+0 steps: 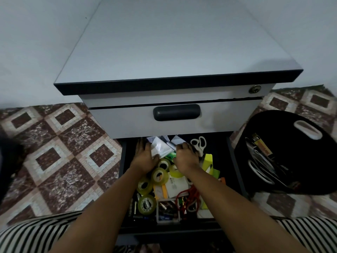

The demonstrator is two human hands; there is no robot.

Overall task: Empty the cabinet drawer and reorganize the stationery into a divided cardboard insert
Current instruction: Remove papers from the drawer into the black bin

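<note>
Hardly begun, by the look of the drawer point(123, 161), pulled out at the foot of the cabinet point(173, 42) and packed from end to end. Near the front: tape rolls point(146, 204) in a loose string, batteries point(135, 207) beside them, a clear box point(168, 210) of small bits, a red cord point(191, 194) over white cards. Farther back: a yellow pad point(207, 161), scissors point(199, 145) in the right corner, and a heap of wrapped things with a white packet point(158, 147) uppermost. No sign of the cardboard insert anywhere in view, so all the sorting left to do, and probably nearly all the emptying too. To the right on the floor point(54, 143), a black bag point(291, 152) with some things inside; whether part of the task, impossible to say.

Reaching in with both arms, nearly straight and parallel, to the far end of the drawer. Left hand point(144, 157) palm down, fingers stretched forward along the left side of the packet and touching it; flat rather than clenched, no real grip to be seen. Right hand point(186, 156) knuckles up, fingers point(182, 146) bent down into the heap just left of the scissors; grasping something or merely digging in, cannot tell, with the fingertips hidden. Likely set to scoop the heap between both hands.
</note>
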